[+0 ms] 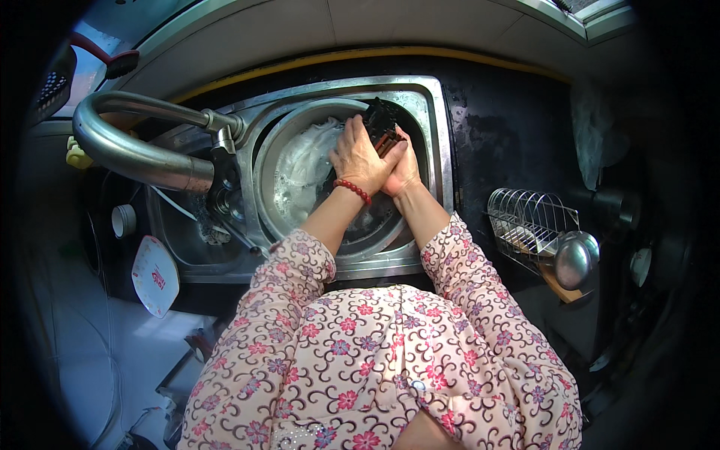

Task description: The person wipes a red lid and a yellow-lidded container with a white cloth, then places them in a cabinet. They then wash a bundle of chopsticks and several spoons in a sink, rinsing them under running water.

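Observation:
Over a round metal basin (263, 163) set in the steel sink, my left hand (360, 154) and my right hand (406, 166) press together around a bundle of dark brown and black items (384, 128), too hidden to name exactly. The left hand lies on top and wears a red beaded bracelet (352, 190) at the wrist. The right palm supports the bundle from the right side. Below them, foamy water and a soaked white cloth (306, 154) fill the left part of the basin. Dark items in the lower basin are partly hidden by my left forearm.
A large curved metal faucet (140, 163) stands left over a smaller sink bowl holding a steel scourer (212, 230). A white plate (156, 277) and a white cup (124, 220) sit farther left. On the right are a wire rack (523, 219) and a shiny metal bowl or lid (574, 260).

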Motion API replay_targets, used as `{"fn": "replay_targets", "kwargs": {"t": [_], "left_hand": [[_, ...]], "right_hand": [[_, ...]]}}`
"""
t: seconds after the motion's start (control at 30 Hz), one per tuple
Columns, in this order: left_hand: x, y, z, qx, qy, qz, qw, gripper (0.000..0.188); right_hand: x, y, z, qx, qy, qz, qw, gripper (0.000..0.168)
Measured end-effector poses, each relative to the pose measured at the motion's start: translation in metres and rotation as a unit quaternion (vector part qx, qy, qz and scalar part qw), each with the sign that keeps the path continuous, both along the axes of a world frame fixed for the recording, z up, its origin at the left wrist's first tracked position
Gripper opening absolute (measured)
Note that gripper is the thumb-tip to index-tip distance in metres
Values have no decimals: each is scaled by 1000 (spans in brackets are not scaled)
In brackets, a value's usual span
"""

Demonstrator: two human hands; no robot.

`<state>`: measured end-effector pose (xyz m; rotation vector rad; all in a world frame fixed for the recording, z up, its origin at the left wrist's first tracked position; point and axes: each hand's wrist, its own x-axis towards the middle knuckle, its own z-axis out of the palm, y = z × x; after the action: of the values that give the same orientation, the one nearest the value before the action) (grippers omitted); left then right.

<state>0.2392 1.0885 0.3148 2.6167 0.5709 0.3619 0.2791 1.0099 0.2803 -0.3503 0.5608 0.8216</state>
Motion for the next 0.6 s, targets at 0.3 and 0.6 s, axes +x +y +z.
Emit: {"fn": "replay_targets", "kwargs": {"t": [0.3,0.6], "left_hand": [[-32,-27,20,-66,76,-84,991,95],[12,73,-30,-431,-10,-117,895,78]], "right_hand": [[-16,-3,14,73,-97,-4,993,46],[-7,-5,-1,77,-25,-16,997,49]]}}
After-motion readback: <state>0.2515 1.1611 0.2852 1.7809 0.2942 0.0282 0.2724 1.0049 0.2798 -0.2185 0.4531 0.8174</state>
